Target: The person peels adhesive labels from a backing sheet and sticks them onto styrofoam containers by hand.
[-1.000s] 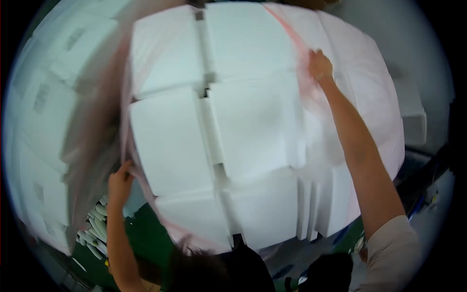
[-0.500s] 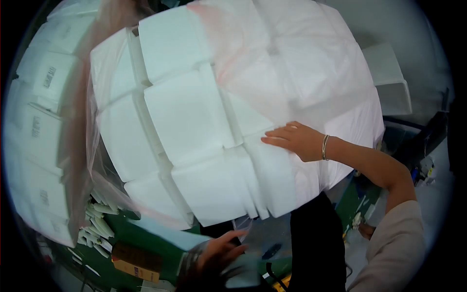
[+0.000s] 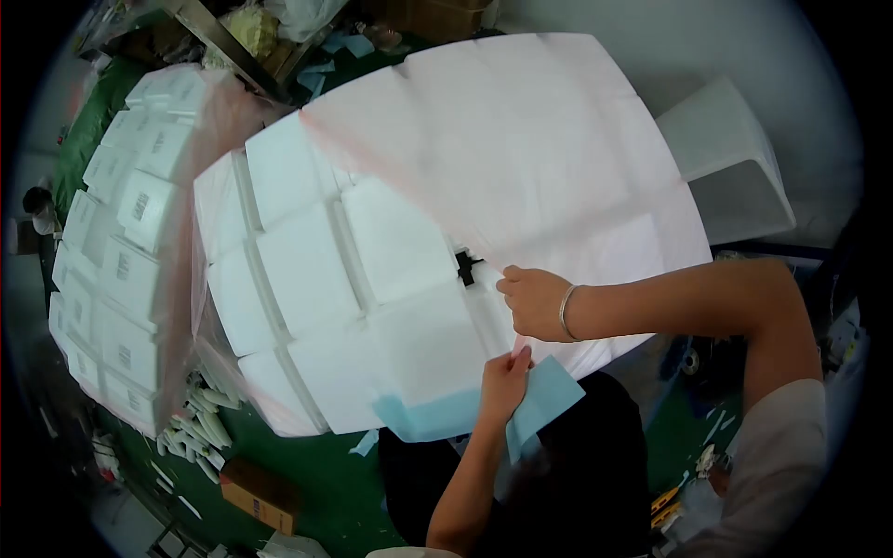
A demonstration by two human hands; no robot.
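A large stack of white boxes (image 3: 307, 270) stands in front of me, partly covered by a thin pinkish plastic film (image 3: 521, 139). My right hand (image 3: 538, 302), with a bracelet at the wrist, is closed on the film's edge above the near side of the stack. Just below it, my left hand (image 3: 504, 383) is also closed, its thumb pressed on a strip of that film. Beside and behind the left hand, a light blue sheet (image 3: 549, 395) lies over the stack's front edge. A small black gap (image 3: 467, 267) shows between boxes near the right hand.
Another film-wrapped stack of boxes (image 3: 130, 251) with printed labels stands at left. A cardboard box (image 3: 259, 498) and several pale rolled pieces (image 3: 200, 423) lie on the green floor (image 3: 335, 493). A white bin (image 3: 735, 177) is at right. A person (image 3: 39, 209) is far left.
My right hand has gone from lying flat on the boxes to gripping the film. The left hand has risen from below to the stack's edge and closed on film. The view has shifted.
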